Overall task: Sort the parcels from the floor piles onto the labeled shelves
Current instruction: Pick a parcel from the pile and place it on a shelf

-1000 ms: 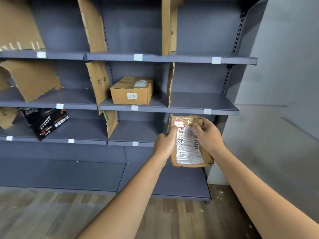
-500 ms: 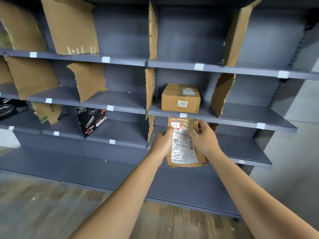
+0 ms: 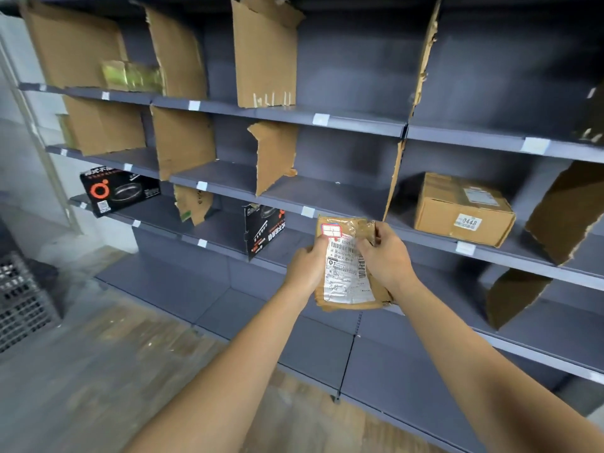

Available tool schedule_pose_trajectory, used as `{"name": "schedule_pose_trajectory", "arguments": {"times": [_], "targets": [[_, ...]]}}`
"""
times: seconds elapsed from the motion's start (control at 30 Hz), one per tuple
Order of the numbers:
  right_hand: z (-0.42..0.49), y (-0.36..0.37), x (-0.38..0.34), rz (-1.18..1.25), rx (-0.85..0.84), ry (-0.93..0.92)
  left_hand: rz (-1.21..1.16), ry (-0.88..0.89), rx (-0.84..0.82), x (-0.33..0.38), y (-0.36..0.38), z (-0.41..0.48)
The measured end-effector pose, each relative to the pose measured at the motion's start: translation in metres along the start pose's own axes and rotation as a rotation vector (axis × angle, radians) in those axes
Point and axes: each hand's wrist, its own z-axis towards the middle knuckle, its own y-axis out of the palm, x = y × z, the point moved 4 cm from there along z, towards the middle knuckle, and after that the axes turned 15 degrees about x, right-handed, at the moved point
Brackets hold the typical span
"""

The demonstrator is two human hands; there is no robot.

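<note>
I hold a flat brown parcel upright in front of me, its white shipping label and a small red-edged sticker facing me. My left hand grips its left edge and my right hand grips its right edge near the top. Behind it stands the dark grey shelving with white label tags on the shelf fronts and torn cardboard dividers between the bays.
A brown box marked 0448 sits on the middle shelf at right. Two black printed boxes stand on a lower shelf at left and centre. A dark plastic crate stands on the wooden floor at far left.
The view has swung left along the shelving, so the 0448 box now lies to the right. Both hands keep the same hold on the parcel.
</note>
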Motion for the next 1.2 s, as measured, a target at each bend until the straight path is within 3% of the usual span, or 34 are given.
{"name": "schedule_pose_trajectory", "arguments": {"times": [0.47, 0.7, 1.2], "targets": [[0.084, 0.275, -0.083, 0.213, -0.225, -0.014, 0.035, -0.045, 0.281, 0.004, -0.149, 0.216], [0.117, 0.379, -0.113, 0.173, -0.308, -0.027, 0.046, -0.095, 0.328, -0.005, -0.201, 0.305], [0.133, 0.56, -0.157, 0.013, -0.258, 0.062, 0.08, -0.156, 0.182, -0.047, -0.309, 0.475]]}}
